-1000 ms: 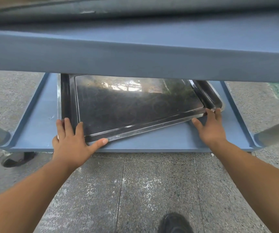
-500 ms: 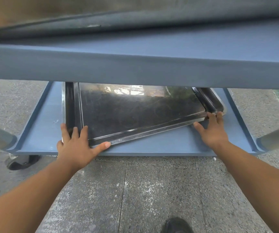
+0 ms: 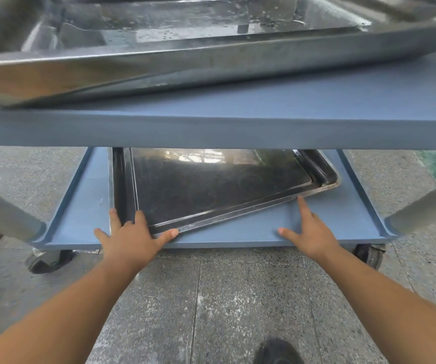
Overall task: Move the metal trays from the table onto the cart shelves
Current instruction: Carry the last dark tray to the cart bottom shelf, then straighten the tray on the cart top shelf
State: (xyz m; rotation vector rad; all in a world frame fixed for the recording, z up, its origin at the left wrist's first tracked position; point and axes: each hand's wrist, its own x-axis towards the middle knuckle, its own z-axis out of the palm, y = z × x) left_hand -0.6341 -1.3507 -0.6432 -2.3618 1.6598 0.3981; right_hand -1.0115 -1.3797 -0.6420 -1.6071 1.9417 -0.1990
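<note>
You are working at the lower blue-grey cart shelf [image 3: 330, 222], where a dark rectangular metal tray [image 3: 211, 187] is lying on top of a second metal tray [image 3: 328, 172] of much the same kind. Both are already resting on that shelf, under the upper blue-grey shelf [image 3: 211, 127], which is carrying a large silvery steel tray [image 3: 159, 61]. Your left hand [image 3: 130, 237] is lying flat on the dark tray's near-left corner, with the fingers straight over the rim and the thumb stretched along the near edge; it is pressing rather than clasping. Your right hand [image 3: 310, 232] is spread open over the bare shelf, its forefinger reaching to the tray's near rim; whether it is touching is hard to tell. What matters for the coming move is the tray's slant. Its long axis is running left to right across the shelf, but the near edge is angling away from you, close at your left hand and deeper in toward the right, so the top tray is sitting askew on the one beneath. Your left hand is the nearer one and is sitting on the corner that sticks out, so squaring the stack is probably going to mean pushing that corner inward while your right forefinger is steadying the far end.
</note>
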